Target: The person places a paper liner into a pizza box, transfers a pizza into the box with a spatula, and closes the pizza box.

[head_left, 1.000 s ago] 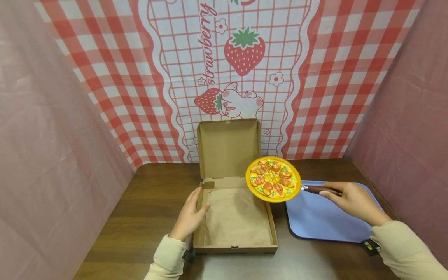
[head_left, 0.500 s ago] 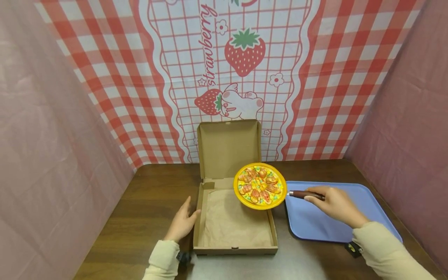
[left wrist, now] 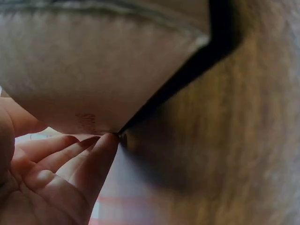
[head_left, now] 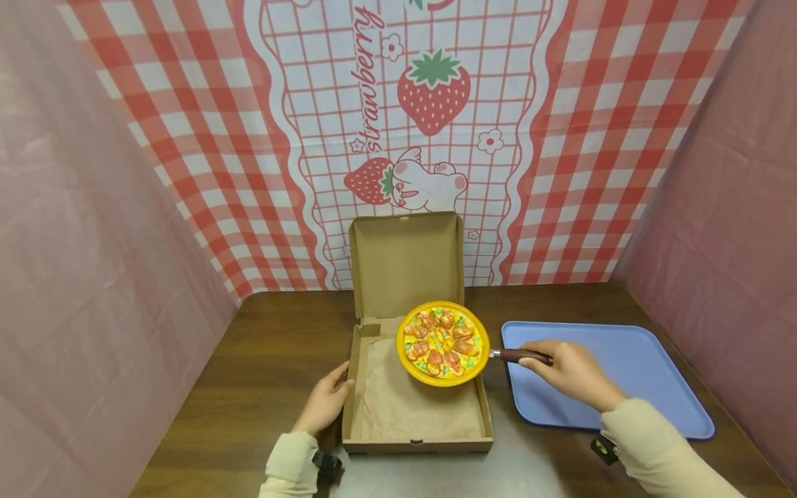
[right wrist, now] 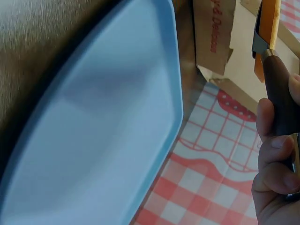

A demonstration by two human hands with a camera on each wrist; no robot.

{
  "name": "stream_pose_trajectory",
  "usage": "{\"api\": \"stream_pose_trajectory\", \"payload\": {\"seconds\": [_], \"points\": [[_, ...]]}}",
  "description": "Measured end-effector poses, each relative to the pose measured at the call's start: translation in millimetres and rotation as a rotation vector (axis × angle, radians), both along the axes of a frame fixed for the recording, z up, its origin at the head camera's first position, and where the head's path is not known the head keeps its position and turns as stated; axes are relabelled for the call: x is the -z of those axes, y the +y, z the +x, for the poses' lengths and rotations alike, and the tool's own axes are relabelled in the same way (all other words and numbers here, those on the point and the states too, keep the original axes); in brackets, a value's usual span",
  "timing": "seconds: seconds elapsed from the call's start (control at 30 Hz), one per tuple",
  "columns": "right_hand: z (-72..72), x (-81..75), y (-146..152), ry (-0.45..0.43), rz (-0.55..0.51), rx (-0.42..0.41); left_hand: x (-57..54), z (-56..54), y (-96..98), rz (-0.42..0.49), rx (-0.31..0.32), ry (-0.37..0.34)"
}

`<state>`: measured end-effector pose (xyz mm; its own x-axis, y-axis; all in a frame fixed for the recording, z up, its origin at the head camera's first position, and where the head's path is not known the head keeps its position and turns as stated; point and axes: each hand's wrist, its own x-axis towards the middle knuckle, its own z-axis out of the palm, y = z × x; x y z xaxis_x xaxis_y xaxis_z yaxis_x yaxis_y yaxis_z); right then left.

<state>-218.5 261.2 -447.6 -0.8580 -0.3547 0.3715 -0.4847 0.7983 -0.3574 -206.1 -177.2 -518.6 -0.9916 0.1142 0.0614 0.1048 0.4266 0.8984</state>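
My right hand (head_left: 573,373) grips the dark wooden handle of a pizza server (head_left: 519,355). On its metal blade, mostly hidden from above, lies a round toy-like pizza (head_left: 443,344) with a yellow rim and reddish toppings. The pizza hangs over the right half of an open cardboard pizza box (head_left: 418,447), whose lid (head_left: 407,266) stands upright behind. Brown paper (head_left: 389,408) lines the box. Against the box's left wall rests my left hand (head_left: 324,399). Its fairly straight fingers touch the outer side in the left wrist view.
A blue tray (head_left: 613,377) lies on the brown wooden table (head_left: 255,387), right of the box. Behind stands a red checked strawberry cloth (head_left: 429,173), close to the raised lid. Pinkish curtains (head_left: 93,277) flank the table on both sides.
My right hand has carried the pizza on the server leftward and slightly nearer, further over the box. My left hand has drawn back from the rim and now touches the box's outer side.
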Motion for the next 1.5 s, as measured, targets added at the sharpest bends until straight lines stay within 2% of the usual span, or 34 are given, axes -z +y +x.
{"api": "stream_pose_trajectory", "payload": {"seconds": [0.23, 0.57, 0.8, 1.03, 1.33, 1.5], "points": [[1.3, 9.1, -9.0, -0.02, -0.013, -0.016, 3.1, 1.3, 1.0, 0.03, -0.015, 0.006], [8.1, 18.1, -21.5, -0.01, 0.04, -0.05, 8.1, 1.7, 1.3, 0.032, -0.027, -0.004], [11.7, 22.4, -28.1, -0.032, 0.074, -0.06, 8.9, 2.2, 0.8, 0.026, -0.028, -0.001], [12.6, 23.3, -32.3, -0.071, 0.059, -0.078, 6.8, 3.4, 0.2, 0.012, -0.03, 0.0], [12.2, 23.0, -37.5, -0.047, 0.077, -0.107, 6.9, 3.6, 0.8, 0.001, -0.04, -0.005], [12.1, 23.4, -39.5, -0.004, 0.097, -0.121, 7.5, 2.9, 1.6, 0.008, -0.052, -0.014]]}}
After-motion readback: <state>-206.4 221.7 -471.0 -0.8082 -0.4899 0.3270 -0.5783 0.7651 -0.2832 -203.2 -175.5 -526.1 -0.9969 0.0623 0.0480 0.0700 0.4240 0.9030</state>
